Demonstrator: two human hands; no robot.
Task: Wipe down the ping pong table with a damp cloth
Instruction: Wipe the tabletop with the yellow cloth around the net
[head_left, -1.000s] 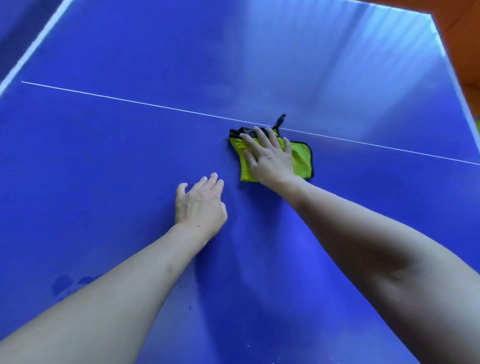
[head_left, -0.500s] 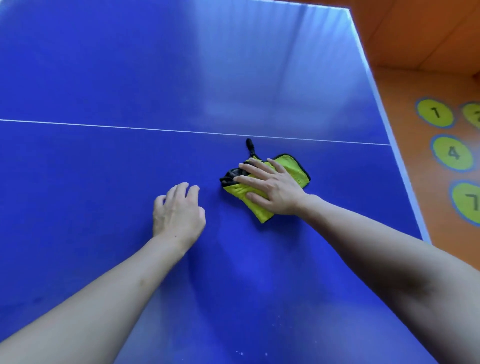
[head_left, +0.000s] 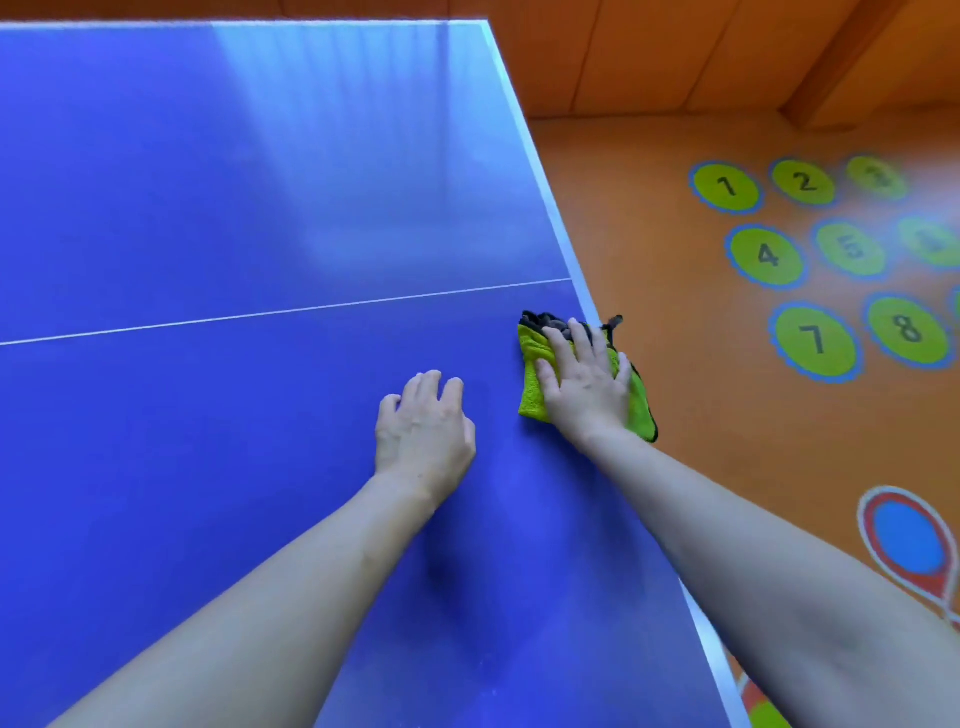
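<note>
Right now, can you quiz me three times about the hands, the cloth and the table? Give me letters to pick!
1. Where is the cloth?
A. at the table's right edge
B. on the floor
C. at the far left

2. What colour is the table?
A. green
B. blue
C. red

3. What is the left hand doing?
A. gripping the cloth
B. resting on the table, holding nothing
C. lifted in the air

Answers: 1 A, the cloth hangs partly over the right edge under the right hand. 2 B, its top is blue with a white line. 3 B, it lies on bare table beside the cloth.
</note>
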